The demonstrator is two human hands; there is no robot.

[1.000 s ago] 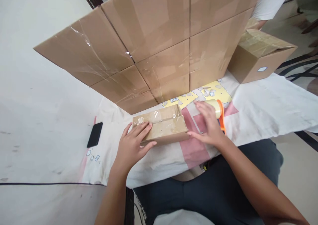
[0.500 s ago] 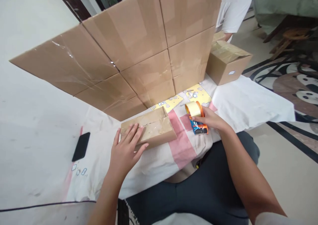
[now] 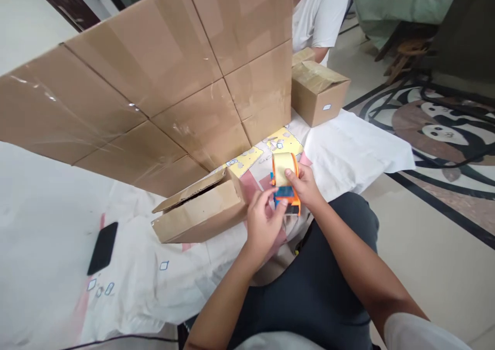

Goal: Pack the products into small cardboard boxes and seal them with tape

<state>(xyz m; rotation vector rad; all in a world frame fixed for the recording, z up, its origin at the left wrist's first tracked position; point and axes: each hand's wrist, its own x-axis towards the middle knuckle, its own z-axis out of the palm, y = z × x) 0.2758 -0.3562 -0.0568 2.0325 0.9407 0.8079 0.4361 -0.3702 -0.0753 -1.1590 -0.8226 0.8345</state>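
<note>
In my right hand (image 3: 307, 186) is a blue and orange tape dispenser (image 3: 294, 201) with a roll of yellowish tape (image 3: 283, 169); the thumb presses against the roll. My left hand (image 3: 263, 222) has its thumb and index finger closed at the dispenser's near blue part. Whether a tape end is between those fingertips is too small to tell. Left of both hands, a small cardboard box (image 3: 203, 213) lies on the cloth, tilted, with a dark gap along its upper edge. Neither hand touches it.
A tall stack of taped cardboard boxes (image 3: 185, 97) stands behind the small box. Another carton (image 3: 319, 95) sits at the right, near a person in a white shirt (image 3: 323, 12). A black phone (image 3: 102, 248) lies at the left on the patterned tablecloth (image 3: 143, 283).
My left hand has left the small box and come over to the tape dispenser in my right hand. The small box has been tipped, so its gap now shows.
</note>
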